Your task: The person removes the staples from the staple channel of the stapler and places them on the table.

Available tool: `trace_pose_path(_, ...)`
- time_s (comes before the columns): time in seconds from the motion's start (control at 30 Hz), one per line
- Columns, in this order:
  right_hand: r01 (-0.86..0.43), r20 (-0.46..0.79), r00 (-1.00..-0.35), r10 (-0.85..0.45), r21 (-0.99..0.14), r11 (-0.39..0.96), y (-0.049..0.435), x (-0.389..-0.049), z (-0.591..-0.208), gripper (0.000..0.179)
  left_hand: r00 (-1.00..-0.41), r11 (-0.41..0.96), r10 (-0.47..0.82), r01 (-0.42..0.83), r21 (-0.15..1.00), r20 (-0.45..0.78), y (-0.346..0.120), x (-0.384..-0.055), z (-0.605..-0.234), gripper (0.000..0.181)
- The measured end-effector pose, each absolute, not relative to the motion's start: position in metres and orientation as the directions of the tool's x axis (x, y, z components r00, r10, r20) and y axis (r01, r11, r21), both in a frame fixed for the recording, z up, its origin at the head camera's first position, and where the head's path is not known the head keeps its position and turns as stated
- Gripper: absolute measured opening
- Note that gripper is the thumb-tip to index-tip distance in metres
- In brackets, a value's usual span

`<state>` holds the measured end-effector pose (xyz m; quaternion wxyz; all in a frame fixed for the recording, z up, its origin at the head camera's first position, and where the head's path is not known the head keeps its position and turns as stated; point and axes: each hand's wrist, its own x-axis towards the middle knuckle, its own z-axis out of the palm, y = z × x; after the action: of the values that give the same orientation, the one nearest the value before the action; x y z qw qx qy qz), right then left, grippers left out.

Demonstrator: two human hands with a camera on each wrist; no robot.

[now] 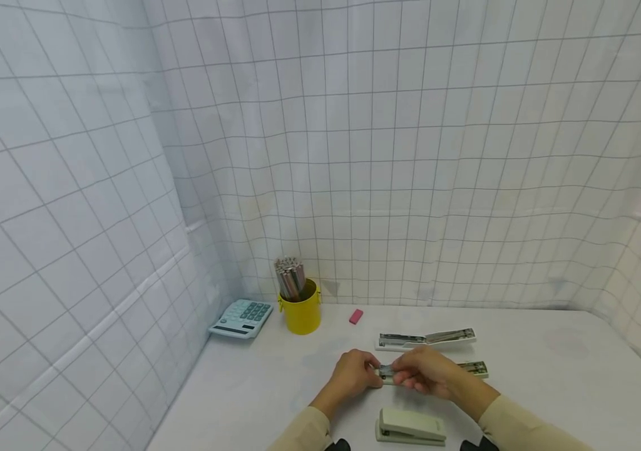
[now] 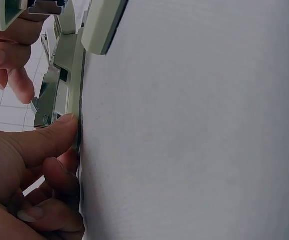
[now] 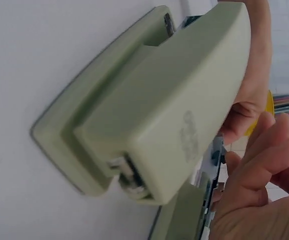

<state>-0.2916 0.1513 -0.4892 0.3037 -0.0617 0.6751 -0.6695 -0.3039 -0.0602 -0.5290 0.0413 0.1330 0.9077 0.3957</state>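
"What is nearest?"

"The closed stapler [image 1: 410, 428], on the near side of the green open stapler [image 1: 475, 369]. Better not to bump it."

"And the hands?"

"At one end of the green open stapler, the left hand [image 1: 356, 371] pinches it, and the right hand [image 1: 427, 373] pinches a small metal piece [image 1: 385, 370]. I think it is good to keep the stapler firm and the piece straight, without force."

"Farther?"

"A white stapler [image 1: 424, 341], just beyond the green one."

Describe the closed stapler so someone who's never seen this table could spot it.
On the white table, find the left hand and right hand at an opened stapler. On their near side lies a pale green stapler. Its top is folded down over its base, unlike that one and the farther stapler.
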Motion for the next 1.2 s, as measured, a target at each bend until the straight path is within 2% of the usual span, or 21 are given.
trace_pose_path(0.2, 0.140, -0.230, -0.869, -0.439, -0.964, 0.228, 0.140, -0.297, -0.486, 0.023, -0.964, 0.658, 0.266, 0.190, 0.729, 0.010, -0.060, -0.305, -0.528, 0.019)
trace_pose_path(0.5, 0.053, -0.199, -0.907, -0.371, -0.928, 0.369, 0.128, -0.302, -0.490, 0.006, -0.960, 0.657, 0.278, 0.206, 0.726, 0.021, -0.061, -0.304, -0.529, 0.018)
trace_pose_path(0.77, 0.034, -0.178, -0.906, -0.385, -0.935, 0.354, 0.123, -0.304, -0.491, 0.018, -0.956, 0.636, 0.290, 0.222, 0.739, 0.038, -0.062, -0.303, -0.528, 0.018)
trace_pose_path(1.07, -0.094, -0.107, -0.888, -0.447, -0.909, 0.405, 0.125, -0.302, -0.488, 0.011, -0.957, 0.628, 0.288, 0.194, 0.753, 0.006, -0.063, -0.302, -0.530, 0.019)
trace_pose_path(1.2, -0.136, -0.070, -0.883, -0.465, -0.908, 0.395, 0.139, -0.300, -0.479, 0.016, -0.956, 0.639, 0.294, 0.213, 0.739, 0.021, -0.063, -0.304, -0.530, 0.020)
